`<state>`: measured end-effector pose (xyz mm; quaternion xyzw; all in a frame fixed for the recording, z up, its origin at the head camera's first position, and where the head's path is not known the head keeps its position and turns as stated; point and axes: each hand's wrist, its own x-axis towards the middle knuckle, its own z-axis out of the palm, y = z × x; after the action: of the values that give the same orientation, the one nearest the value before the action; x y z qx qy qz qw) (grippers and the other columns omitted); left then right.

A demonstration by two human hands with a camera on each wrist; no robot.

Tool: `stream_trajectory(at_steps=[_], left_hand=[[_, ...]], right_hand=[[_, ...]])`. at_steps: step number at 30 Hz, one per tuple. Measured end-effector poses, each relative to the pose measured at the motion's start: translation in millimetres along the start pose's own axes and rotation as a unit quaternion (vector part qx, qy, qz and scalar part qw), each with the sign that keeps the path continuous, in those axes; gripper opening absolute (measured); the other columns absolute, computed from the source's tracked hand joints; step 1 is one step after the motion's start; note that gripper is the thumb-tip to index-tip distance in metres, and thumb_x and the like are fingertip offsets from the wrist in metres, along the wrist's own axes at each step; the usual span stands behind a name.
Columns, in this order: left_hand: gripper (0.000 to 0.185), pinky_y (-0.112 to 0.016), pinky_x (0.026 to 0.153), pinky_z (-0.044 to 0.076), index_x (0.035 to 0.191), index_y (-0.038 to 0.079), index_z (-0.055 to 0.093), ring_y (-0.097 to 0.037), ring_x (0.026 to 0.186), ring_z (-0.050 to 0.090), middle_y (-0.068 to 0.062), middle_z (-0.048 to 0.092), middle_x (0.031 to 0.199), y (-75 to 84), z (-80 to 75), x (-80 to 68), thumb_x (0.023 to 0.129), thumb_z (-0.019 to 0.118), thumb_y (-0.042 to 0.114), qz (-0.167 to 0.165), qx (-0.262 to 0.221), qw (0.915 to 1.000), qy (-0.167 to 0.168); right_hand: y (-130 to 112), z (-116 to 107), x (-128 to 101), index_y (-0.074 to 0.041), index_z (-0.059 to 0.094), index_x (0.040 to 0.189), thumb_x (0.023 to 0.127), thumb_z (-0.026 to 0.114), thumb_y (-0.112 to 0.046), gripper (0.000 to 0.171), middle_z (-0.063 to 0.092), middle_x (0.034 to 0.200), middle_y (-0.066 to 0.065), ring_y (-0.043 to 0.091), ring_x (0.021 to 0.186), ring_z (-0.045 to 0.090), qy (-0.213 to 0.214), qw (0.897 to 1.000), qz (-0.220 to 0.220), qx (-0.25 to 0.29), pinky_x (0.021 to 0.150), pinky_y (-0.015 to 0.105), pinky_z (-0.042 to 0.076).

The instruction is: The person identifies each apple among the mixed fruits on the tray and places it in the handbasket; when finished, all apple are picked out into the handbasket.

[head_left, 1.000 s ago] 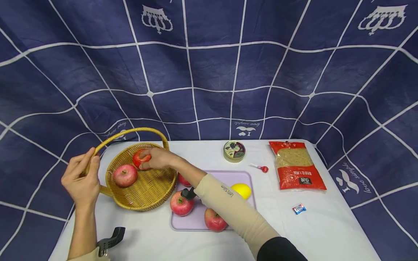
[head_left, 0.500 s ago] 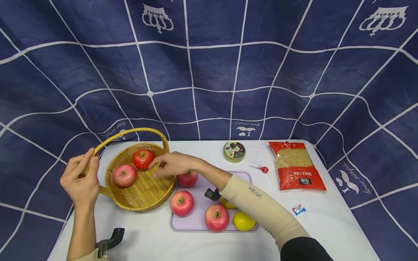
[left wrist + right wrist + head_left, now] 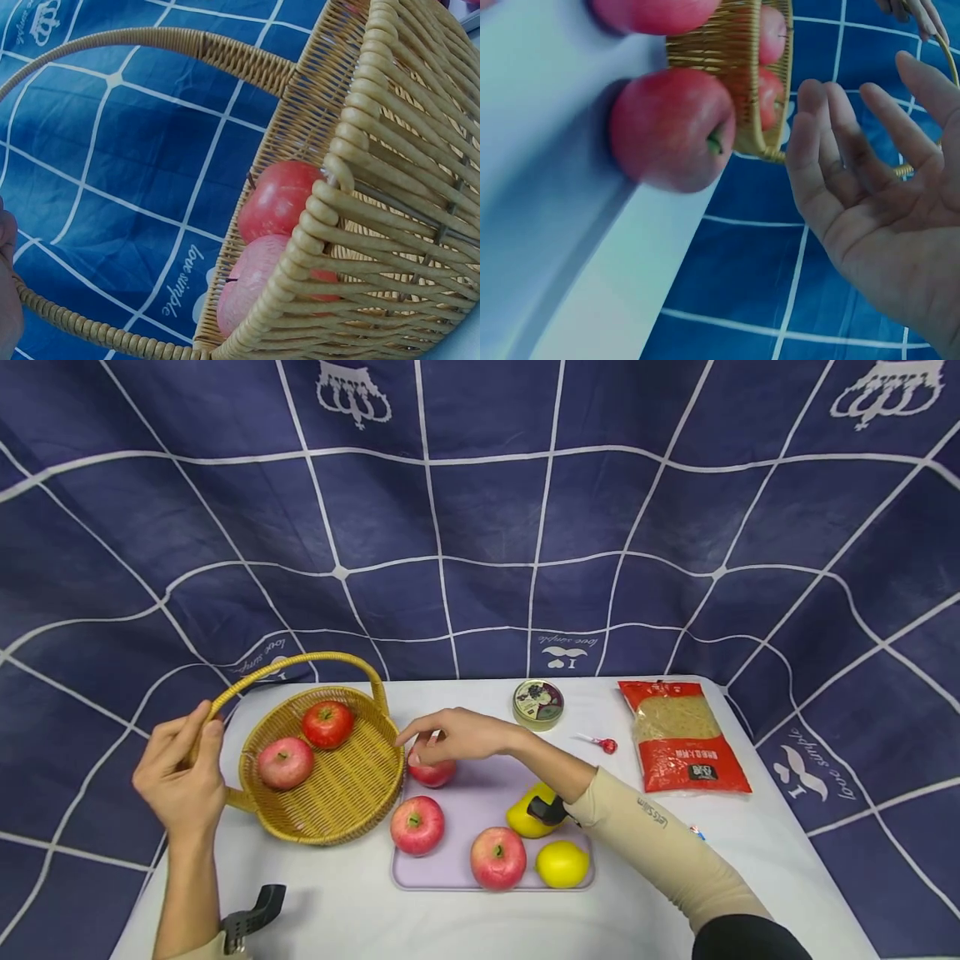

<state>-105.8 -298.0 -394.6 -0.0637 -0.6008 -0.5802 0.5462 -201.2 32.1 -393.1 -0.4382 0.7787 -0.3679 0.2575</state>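
Note:
My left hand (image 3: 180, 772) grips the handle (image 3: 300, 660) of a yellow wicker basket (image 3: 330, 827) on its near left side. Inside the basket lie a pinkish apple (image 3: 286, 763) and a redder apple (image 3: 327, 724), side by side. My right hand (image 3: 461, 735) is over the back left of a lilac tray (image 3: 465, 843), its fingers loosely bent and nothing in them. Just below it in the head view is an apple (image 3: 432, 773), partly covered by the hand. The tray also bears two more apples (image 3: 417, 825) and two lemons (image 3: 562, 864); the black wrist camera overlaps the farther lemon.
Behind the tray stands a round tin (image 3: 537, 704). A red lollipop (image 3: 606, 745) and a red bag of pale dry food (image 3: 686, 739) lie to the right. A small wrapped candy (image 3: 697, 832) is mostly hidden by the right sleeve. A blue checked curtain (image 3: 480, 527) rises behind the table.
My right hand has let go of the redder apple in the basket and moved right, out over the tray. My left hand keeps its grip on the handle.

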Motion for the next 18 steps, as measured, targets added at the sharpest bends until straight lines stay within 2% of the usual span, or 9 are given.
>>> stream_trajectory(at_steps=[8, 14, 18], left_hand=[[0.020, -0.012, 0.068, 0.048, 0.100, -0.020, 0.070, -0.010, 0.081, 0.065, -0.012, 0.073, 0.090, -1.4, 0.4, 1.6, 0.080, 0.073, -0.015, 0.006, 0.008, 0.9999, -0.008], [0.020, -0.013, 0.068, 0.048, 0.100, -0.018, 0.071, -0.011, 0.082, 0.065, -0.010, 0.073, 0.090, -0.9, -0.5, 1.0, 0.080, 0.072, -0.015, 0.004, 0.012, 0.9999, -0.005], [0.021, -0.013, 0.068, 0.046, 0.100, -0.018, 0.071, -0.010, 0.082, 0.064, -0.005, 0.073, 0.090, 0.2, -1.4, 0.3, 0.080, 0.072, -0.015, 0.003, 0.020, 0.9998, -0.006]], right_hand=[[15, 2, -37, -0.022, 0.066, 0.131, 0.095, 0.070, -0.032, 0.038, 0.070, 0.105, -0.010, 0.009, 0.099, 0.065, -0.042, 0.999, -0.019, 0.014, 0.092, 0.025, 0.052], [25, 7, -60, -0.033, 0.063, 0.133, 0.092, 0.074, -0.034, 0.043, 0.068, 0.113, -0.005, 0.011, 0.100, 0.065, -0.084, 0.996, 0.002, 0.017, 0.091, 0.030, 0.054], [29, 12, -70, -0.035, 0.061, 0.135, 0.089, 0.077, -0.033, 0.049, 0.065, 0.117, -0.010, 0.009, 0.103, 0.063, -0.108, 0.994, 0.013, 0.010, 0.094, 0.036, 0.053]])
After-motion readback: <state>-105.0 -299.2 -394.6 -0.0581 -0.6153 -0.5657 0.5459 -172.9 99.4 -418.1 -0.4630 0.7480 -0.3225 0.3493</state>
